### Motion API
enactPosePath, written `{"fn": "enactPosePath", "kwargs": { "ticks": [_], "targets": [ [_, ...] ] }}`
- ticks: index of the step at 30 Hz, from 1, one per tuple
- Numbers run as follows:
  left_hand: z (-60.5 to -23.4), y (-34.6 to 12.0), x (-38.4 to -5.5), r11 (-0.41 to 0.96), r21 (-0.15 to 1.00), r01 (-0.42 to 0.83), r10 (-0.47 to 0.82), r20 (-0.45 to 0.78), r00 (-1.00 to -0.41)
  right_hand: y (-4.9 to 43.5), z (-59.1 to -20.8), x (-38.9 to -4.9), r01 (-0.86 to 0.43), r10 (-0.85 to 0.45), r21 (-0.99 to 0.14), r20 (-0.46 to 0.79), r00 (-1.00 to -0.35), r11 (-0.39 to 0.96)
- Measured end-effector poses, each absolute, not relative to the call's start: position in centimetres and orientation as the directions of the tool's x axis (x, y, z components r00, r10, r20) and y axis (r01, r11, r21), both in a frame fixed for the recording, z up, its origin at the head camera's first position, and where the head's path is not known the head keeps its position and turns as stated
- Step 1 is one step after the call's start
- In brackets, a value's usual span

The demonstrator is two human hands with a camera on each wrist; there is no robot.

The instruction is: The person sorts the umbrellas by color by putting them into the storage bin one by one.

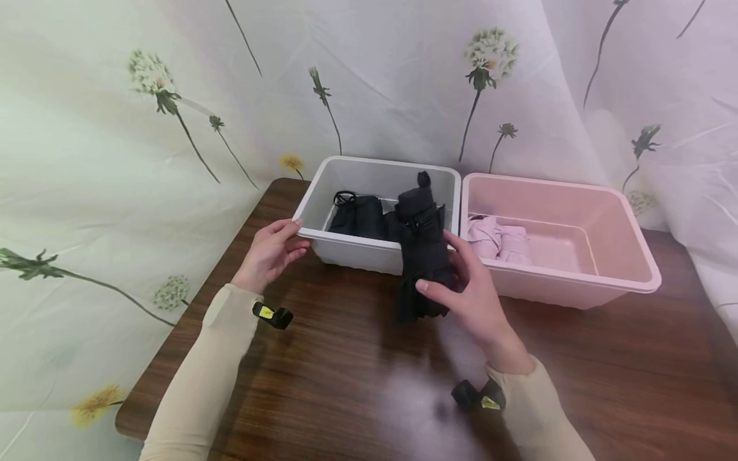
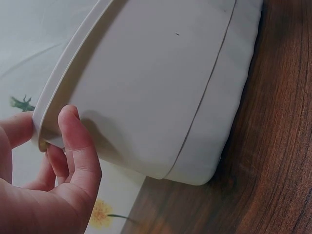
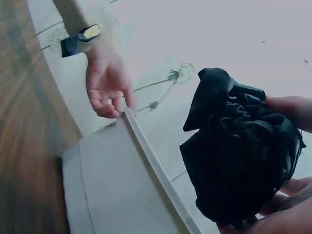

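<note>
My right hand (image 1: 475,301) grips a black folded umbrella (image 1: 423,256), thumb on its near side, tilted up over the front rim of a white bin (image 1: 360,251). Its bunched dark fabric (image 3: 243,151) fills the right side of the right wrist view. At the bin's front left corner, my left hand (image 1: 271,253) pinches the rim (image 2: 56,87) between thumb and fingers. Inside the white bin lie more black cloth bundles (image 1: 360,218), one with a cord loop; the held umbrella partly hides them.
A pink bin (image 1: 576,288) stands to the right, close against the white one. Pink folded bundles (image 1: 500,240) lie at its left end. Both stand on a dark wooden table (image 1: 334,371), with a flower-printed cloth (image 1: 392,83) hanging behind.
</note>
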State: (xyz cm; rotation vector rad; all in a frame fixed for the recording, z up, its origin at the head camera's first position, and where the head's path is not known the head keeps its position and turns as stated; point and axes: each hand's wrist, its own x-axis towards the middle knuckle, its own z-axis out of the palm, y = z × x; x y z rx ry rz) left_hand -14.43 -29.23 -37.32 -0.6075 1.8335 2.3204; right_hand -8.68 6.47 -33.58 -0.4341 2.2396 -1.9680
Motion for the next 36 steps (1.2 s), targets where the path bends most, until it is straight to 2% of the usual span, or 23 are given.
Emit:
{"fn": "enactPosePath", "kwargs": {
  "ticks": [4, 13, 20, 36],
  "targets": [
    [-37.3, -29.2, -14.5, -0.262, 0.904, -0.339, -0.151, -0.385, -0.91, 7.0, -33.0, -9.3, -0.119, -0.27, -0.991, 0.098, -0.958, 0.06],
    [-37.3, -29.1, -14.5, -0.256, 0.904, -0.343, -0.151, -0.388, -0.909, 7.6, -32.1, -10.7, -0.047, -0.228, -0.989, 0.079, -0.97, -0.141],
    [-37.1, -29.0, -14.4, -0.262, 0.903, -0.341, -0.151, -0.388, -0.909, 7.7, -31.9, -12.4, -0.061, -0.168, -0.988, 0.085, -0.982, -0.143],
    [-37.0, -29.0, -14.4, -0.271, 0.898, -0.346, -0.153, -0.396, -0.906, 7.4, -31.5, -15.4, -0.004, -0.15, -0.992, 0.022, -0.988, -0.124]
  ]
}}
